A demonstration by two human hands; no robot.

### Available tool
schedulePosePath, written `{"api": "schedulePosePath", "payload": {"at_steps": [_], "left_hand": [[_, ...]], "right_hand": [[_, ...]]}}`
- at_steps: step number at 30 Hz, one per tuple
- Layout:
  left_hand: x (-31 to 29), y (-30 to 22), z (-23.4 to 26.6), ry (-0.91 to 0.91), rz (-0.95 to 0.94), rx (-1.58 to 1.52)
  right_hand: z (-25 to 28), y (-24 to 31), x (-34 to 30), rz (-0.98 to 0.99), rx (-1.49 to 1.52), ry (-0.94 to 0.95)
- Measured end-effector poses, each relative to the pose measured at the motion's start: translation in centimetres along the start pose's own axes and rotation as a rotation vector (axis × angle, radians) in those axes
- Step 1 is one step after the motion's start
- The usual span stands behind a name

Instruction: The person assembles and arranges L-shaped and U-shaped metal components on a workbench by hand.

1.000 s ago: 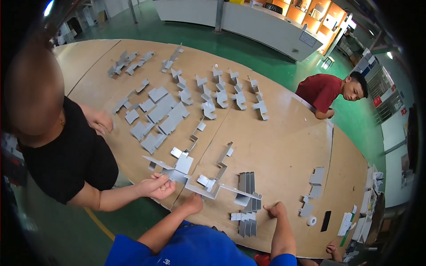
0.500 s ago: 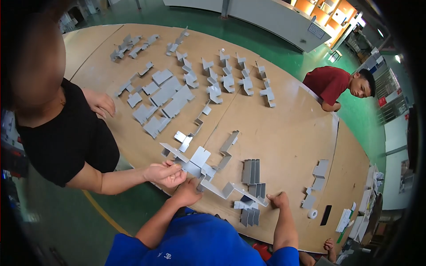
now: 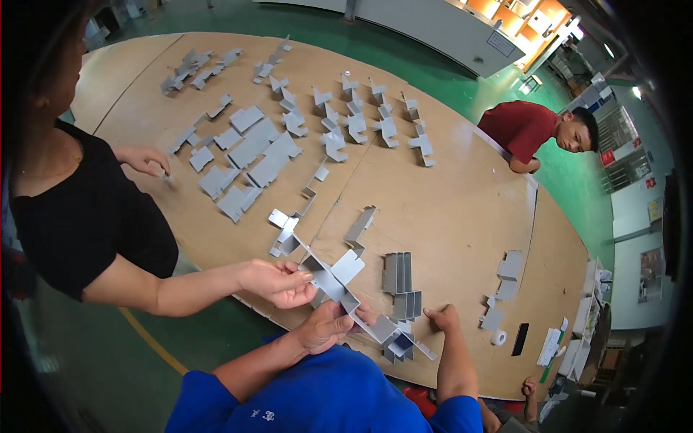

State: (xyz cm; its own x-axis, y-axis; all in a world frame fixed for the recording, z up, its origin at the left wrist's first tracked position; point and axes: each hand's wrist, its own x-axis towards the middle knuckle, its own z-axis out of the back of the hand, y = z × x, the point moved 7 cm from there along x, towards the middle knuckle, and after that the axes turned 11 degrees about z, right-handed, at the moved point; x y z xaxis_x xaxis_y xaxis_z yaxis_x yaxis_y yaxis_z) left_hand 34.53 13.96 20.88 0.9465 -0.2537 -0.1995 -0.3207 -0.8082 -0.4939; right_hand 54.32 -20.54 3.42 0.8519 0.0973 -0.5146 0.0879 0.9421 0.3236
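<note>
My left hand [image 3: 328, 328] grips a long, zigzag-bent grey sheet-metal bracket [image 3: 332, 285], thumb on the near side and fingertips showing behind it. A co-worker's hand [image 3: 278, 283] from the left pinches the same bracket near its upper end. The bracket is held tilted, and its lower end overlaps a stack of grey bent parts [image 3: 402, 274] in the view. My right hand [image 3: 442, 317] rests on the table just right of that stack, fingers curled and nothing visible in it. Beyond the bracket's upper end lies another small bent part [image 3: 283, 224].
Many grey bent metal parts [image 3: 253, 144] lie in groups on the brown table [image 3: 447, 209]. At the right are loose brackets [image 3: 507, 278], a white tape roll [image 3: 498, 337] and a black flat object [image 3: 519, 339]. A person in red [image 3: 523, 130] leans at the far right edge.
The bracket has turned and tilted in the two hands, and my left hand has shifted right along it. The co-worker's other hand has lifted slightly. The whole view has shifted a little.
</note>
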Motion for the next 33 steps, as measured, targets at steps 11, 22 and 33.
{"api": "schedulePosePath", "payload": {"at_steps": [11, 22, 33], "left_hand": [[0.7, 2.0, 1.1, -0.115, 0.184, 0.292], [2.9, 0.6, -1.0, -0.117, 0.345, 0.532], [5.9, -2.5, -6.3, -0.094, 0.527, 1.166]], "right_hand": [[1.1, -2.6, -5.5, 0.040, 0.597, -0.265], [6.4, 6.4, -12.8, 0.262, 0.893, -0.245], [16.9, 9.3, -18.9, 0.637, 0.905, -0.358]]}}
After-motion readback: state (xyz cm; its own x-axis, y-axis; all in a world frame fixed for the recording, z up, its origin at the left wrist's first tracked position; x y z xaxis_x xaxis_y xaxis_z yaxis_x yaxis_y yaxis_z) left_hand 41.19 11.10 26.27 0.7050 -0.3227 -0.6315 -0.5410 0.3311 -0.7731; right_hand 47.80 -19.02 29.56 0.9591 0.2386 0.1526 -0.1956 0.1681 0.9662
